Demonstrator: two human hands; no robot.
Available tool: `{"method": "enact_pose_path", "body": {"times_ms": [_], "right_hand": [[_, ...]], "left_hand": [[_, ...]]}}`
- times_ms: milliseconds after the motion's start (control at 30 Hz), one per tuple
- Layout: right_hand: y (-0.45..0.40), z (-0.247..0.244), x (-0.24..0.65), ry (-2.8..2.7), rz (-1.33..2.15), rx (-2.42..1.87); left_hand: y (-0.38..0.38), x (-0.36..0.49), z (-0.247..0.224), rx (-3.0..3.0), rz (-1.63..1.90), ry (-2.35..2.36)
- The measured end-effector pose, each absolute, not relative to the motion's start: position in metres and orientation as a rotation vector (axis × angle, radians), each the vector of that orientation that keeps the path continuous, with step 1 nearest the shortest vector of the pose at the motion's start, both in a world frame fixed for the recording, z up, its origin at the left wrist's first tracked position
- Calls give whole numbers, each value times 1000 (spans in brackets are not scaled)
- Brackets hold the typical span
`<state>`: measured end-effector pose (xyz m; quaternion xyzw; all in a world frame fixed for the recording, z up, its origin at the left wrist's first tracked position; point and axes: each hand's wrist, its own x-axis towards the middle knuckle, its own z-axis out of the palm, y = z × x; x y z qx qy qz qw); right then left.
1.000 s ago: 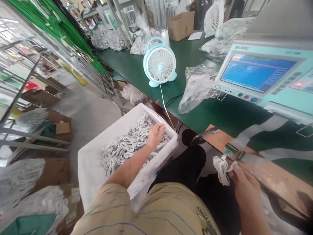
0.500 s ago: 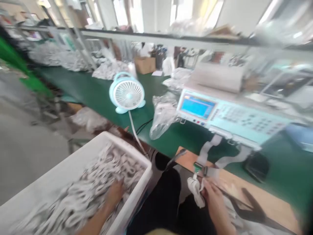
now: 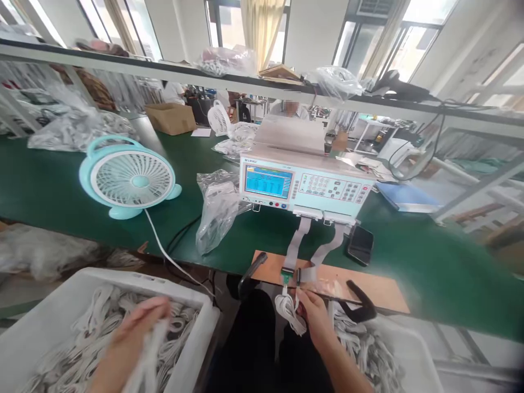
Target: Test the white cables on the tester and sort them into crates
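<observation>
We pinch a cable bundle in our right hand. Our blurred left hand grips a white cable, with a bin beneath it.

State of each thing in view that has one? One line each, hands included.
Right hand, pinching the cable bundle's end
Cable bundle, coiled, hanging below the ribbon connectors
Left hand, over the left bin, grip too blurred to tell
Left bin, uncovered, cable bundles inside
Instrument screen, lit
Phone, lying flat, screen dark
Fan, standing, spin unclear
</observation>
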<state>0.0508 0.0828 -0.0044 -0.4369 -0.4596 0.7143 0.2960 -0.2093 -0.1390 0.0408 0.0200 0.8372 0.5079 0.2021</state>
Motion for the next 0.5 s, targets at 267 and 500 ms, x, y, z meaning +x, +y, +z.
{"method": "enact_pose_path", "body": {"times_ms": [267, 500], "right_hand": [[83, -7, 51, -1194, 1887, -1152], [82, -9, 49, -1197, 1840, -1126]], "left_hand": [[5, -94, 9, 729, 1296, 1546], [30, -79, -13, 644, 1379, 1425]]}}
